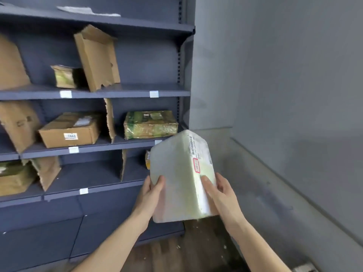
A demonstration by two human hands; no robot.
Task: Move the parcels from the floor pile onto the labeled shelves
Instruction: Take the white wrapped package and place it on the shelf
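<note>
A white foam parcel [179, 173] with a shipping label and a red stamp on its right face is held up in front of the dark blue shelf unit [137, 93]. My left hand [151, 195] grips its lower left side and my right hand [218, 193] grips its lower right side. The parcel hovers at the right end of the unit, level with the two lower shelves. White labels [154, 94] mark the shelf edges. The floor pile is out of view.
Shelves hold a brown carton [68, 130], a green wrapped parcel [150, 124], a smaller green parcel [64, 76] and cardboard dividers [98, 57]. A grey wall [284, 75] stands to the right. Wooden floor [186, 250] with white crumbs lies below.
</note>
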